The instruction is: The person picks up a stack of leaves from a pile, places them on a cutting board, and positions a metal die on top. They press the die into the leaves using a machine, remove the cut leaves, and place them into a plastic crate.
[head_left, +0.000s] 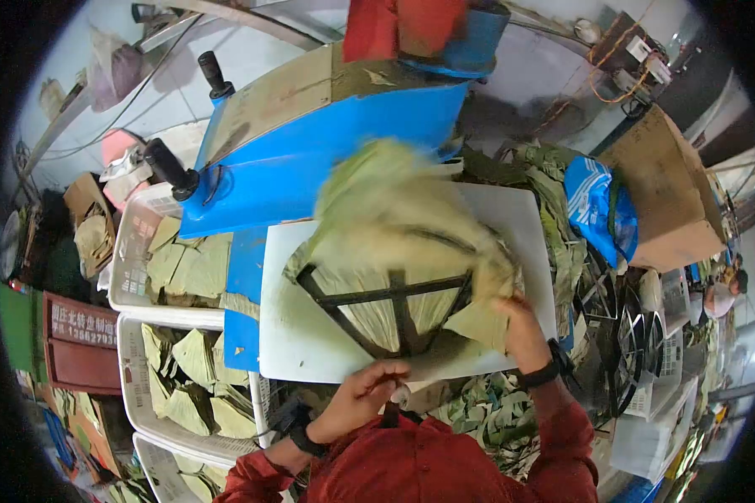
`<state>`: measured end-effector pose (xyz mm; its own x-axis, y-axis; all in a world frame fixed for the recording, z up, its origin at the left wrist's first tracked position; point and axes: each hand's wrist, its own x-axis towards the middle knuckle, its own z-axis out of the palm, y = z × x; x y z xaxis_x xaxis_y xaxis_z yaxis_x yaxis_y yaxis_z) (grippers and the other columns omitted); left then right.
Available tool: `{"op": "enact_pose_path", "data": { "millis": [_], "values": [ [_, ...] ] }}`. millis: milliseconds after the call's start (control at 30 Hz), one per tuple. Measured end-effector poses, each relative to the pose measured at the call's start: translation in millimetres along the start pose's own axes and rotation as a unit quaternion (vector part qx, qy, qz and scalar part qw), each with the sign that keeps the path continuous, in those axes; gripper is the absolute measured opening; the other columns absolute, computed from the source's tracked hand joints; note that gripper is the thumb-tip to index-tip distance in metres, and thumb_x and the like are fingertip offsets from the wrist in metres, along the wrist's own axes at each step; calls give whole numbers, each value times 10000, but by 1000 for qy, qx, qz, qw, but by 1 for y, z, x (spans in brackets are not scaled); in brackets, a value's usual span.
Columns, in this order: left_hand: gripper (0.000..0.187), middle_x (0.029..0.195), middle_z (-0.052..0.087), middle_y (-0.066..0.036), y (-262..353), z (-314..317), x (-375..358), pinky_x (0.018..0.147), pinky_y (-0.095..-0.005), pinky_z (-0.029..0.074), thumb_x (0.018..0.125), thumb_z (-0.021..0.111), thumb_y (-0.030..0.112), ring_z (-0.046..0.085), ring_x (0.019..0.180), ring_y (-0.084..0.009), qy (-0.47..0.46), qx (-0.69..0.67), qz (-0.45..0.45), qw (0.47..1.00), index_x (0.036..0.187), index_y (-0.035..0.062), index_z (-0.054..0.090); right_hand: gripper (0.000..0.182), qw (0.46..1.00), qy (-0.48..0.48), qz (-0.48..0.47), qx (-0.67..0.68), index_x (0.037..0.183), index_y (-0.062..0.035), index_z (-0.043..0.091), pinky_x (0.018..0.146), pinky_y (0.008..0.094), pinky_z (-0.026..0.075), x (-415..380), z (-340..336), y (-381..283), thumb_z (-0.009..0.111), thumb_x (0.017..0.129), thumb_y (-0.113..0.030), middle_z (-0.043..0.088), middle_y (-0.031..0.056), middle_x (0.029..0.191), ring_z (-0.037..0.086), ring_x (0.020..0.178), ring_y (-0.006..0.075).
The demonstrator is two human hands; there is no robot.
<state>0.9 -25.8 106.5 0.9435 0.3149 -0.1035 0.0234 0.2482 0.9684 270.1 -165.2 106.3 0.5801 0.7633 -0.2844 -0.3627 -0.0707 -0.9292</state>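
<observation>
A dark frame with crossed bars (398,292) lies on the white board (289,352), with pale green leaf pieces in and around it. Above its far part a large yellow-green leaf (386,201) is blurred by motion. My right hand (522,334), at the board's right side, pinches a pale leaf piece (481,323). Near the board's front edge, the fingers of my left hand (367,396) are curled together beside a small whitish round thing (401,395); what they hold is too small to name.
Behind the board stands a blue machine (310,180) with black handles. White baskets (126,369) of cut leaves are at the left. Leaves pile up at the right, near a blue bag (591,201) and a cardboard box (667,184). More leaf scraps (491,411) lie below the board.
</observation>
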Motion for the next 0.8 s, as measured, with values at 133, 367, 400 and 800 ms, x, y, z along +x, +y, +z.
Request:
{"op": "enact_pose_path", "data": {
  "millis": [133,367,400,800],
  "values": [
    [405,1213,504,-188,21,10,81,992,-432,359,768,546,39,455,1152,-356,-16,357,241,902,1164,-42,516,373,939,10,-133,-316,1222,5,479,887,319,456,-13,-23,-7,551,862,-55,589,80,1116,567,1001,168],
    [700,1392,339,-161,-23,31,135,1113,-452,185,759,615,193,232,1330,-373,-129,580,264,760,1375,45,317,371,955,103,-211,-181,1254,22,442,920,372,434,-65,-33,-1,473,924,-145,554,106,1162,542,1050,228],
    [633,1407,332,-151,-36,30,133,1105,-458,194,790,591,266,251,1322,-355,-129,551,255,784,1339,35,379,363,955,148,-206,-155,1236,19,457,919,370,428,-77,-62,8,465,934,-182,557,97,1140,541,1037,221],
    [543,1445,313,-115,-8,57,132,1111,-456,186,811,628,247,211,1365,-326,-101,637,130,753,1291,50,469,534,857,364,-233,280,1387,-20,322,990,423,397,-467,-491,130,466,949,-289,388,151,1383,426,1224,273]
  ]
}}
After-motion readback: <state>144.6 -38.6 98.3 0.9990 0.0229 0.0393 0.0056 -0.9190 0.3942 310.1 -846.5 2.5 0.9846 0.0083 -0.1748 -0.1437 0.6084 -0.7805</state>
